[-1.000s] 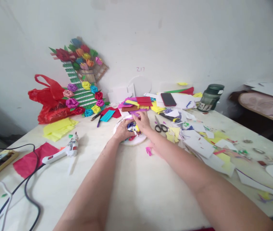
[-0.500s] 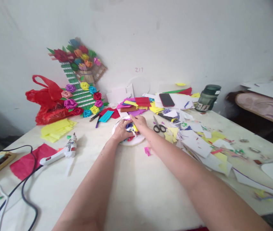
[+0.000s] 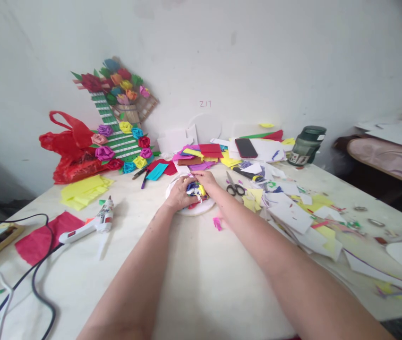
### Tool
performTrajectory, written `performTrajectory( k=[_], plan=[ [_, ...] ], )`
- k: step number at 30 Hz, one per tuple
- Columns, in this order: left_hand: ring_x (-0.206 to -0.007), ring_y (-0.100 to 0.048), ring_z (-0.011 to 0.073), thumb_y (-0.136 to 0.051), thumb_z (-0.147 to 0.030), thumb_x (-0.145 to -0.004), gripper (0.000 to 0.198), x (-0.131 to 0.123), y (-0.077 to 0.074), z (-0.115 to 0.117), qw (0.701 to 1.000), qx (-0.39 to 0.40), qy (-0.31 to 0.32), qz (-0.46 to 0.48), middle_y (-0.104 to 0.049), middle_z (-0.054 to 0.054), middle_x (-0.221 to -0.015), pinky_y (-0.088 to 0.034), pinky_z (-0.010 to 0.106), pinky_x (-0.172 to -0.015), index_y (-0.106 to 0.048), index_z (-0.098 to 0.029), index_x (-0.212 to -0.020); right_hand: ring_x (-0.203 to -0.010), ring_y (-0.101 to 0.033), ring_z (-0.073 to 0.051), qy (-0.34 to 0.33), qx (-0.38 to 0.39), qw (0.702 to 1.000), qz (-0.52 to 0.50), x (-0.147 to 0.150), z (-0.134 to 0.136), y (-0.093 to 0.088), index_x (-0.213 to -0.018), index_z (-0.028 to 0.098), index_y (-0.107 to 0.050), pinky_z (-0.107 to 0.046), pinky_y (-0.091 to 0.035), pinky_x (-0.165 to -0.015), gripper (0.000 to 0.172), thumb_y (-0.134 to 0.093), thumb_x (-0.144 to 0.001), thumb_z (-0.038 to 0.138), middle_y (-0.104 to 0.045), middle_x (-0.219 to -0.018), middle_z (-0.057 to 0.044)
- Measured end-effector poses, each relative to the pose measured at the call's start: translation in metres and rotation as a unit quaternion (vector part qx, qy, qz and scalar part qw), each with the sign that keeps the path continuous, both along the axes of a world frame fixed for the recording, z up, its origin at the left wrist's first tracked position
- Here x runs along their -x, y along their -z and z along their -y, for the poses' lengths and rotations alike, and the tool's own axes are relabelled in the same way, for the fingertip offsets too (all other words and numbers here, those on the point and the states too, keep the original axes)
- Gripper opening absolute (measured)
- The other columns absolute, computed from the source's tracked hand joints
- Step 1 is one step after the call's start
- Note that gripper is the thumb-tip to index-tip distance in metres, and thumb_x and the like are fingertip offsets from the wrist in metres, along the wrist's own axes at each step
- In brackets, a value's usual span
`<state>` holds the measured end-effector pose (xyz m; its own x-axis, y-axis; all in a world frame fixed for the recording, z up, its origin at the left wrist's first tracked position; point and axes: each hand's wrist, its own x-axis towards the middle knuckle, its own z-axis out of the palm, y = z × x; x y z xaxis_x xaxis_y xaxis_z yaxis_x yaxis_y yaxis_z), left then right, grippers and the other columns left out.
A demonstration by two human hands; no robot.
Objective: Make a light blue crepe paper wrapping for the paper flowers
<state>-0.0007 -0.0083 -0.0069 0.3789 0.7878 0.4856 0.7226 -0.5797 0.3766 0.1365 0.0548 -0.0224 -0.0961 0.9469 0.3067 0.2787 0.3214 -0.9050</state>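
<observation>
A round white disc (image 3: 204, 208) lies on the table with a small bunch of crumpled coloured paper (image 3: 194, 189), blue, white, yellow and red, on top. My left hand (image 3: 179, 193) curves round the left side of this bunch, thumb on the near side and fingers on the far side. My right hand (image 3: 205, 180) reaches along its far right side, fingers bent inward near a bit of pink paper at the top of the disc. What those right fingertips hold is hidden. Just right of the hands lie black-handled scissors (image 3: 235, 190). A pink paper scrap (image 3: 217, 223) is in front of the disc.
A glue gun (image 3: 96, 224) with its cord rests at left near a power strip (image 3: 12, 232). Behind stand a red plastic bag (image 3: 69, 146) and a paper-flower piece (image 3: 126, 141). A phone (image 3: 246, 148), a bottle (image 3: 307, 145) and paper scraps (image 3: 289, 212) fill the right.
My hands stay round the paper bunch on the disc. The right fingers have shifted slightly, and more of the blue and yellow paper shows between the hands.
</observation>
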Motion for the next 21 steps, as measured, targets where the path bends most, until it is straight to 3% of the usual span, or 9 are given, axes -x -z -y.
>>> performTrajectory(
  k=[7, 12, 14, 17, 21],
  plan=[
    [-0.102, -0.051, 0.0225, -0.071, -0.050, -0.053, 0.075, 0.001, 0.003, 0.001, 0.998, 0.021, -0.020, 0.063, -0.050, 0.006, -0.108, -0.042, 0.038, -0.089, -0.037, -0.022, -0.114, -0.089, -0.059, -0.016, 0.055, -0.002, 0.991, 0.119, 0.002, 0.010, -0.010, -0.092, 0.023, -0.067, -0.029, -0.044, -0.082, 0.030, -0.041, -0.077, 0.019, -0.067, -0.095, -0.001],
    [-0.117, -0.041, 0.0241, -0.061, -0.053, -0.066, 0.066, 0.000, 0.005, -0.002, 0.996, -0.033, 0.000, 0.086, -0.041, 0.011, -0.124, -0.036, 0.039, -0.097, -0.037, -0.021, -0.119, -0.099, -0.054, -0.016, 0.106, -0.017, 0.971, 0.212, 0.005, 0.018, -0.018, -0.094, 0.023, -0.065, -0.027, -0.040, -0.087, 0.030, -0.040, -0.078, 0.018, -0.061, -0.107, -0.002],
    [-0.117, -0.043, 0.0227, -0.056, -0.051, -0.072, 0.058, 0.001, 0.004, -0.003, 0.996, -0.032, 0.006, 0.078, -0.044, 0.010, -0.124, -0.035, 0.038, -0.098, -0.040, -0.021, -0.119, -0.100, -0.053, -0.016, 0.116, -0.024, 0.967, 0.226, 0.006, 0.018, -0.018, -0.094, 0.022, -0.065, -0.027, -0.039, -0.089, 0.029, -0.041, -0.078, 0.019, -0.058, -0.111, -0.002],
    [-0.107, -0.050, 0.0203, -0.053, -0.050, -0.076, 0.049, 0.001, 0.003, -0.003, 0.998, -0.015, 0.006, 0.067, -0.054, 0.008, -0.112, -0.038, 0.036, -0.095, -0.046, -0.022, -0.115, -0.098, -0.054, -0.016, 0.090, 0.004, 0.973, 0.213, 0.004, 0.014, -0.016, -0.092, 0.024, -0.065, -0.028, -0.040, -0.087, 0.028, -0.040, -0.078, 0.019, -0.060, -0.105, -0.001],
    [-0.106, -0.050, 0.0198, -0.052, -0.047, -0.077, 0.042, 0.001, 0.002, -0.004, 0.998, -0.001, -0.004, 0.060, -0.058, 0.005, -0.109, -0.037, 0.035, -0.096, -0.052, -0.022, -0.110, -0.094, -0.056, -0.014, 0.047, 0.046, 0.993, 0.101, 0.001, 0.009, -0.015, -0.102, 0.022, -0.059, -0.026, -0.042, -0.082, 0.030, -0.040, -0.079, 0.021, -0.062, -0.104, -0.001]
  ],
)
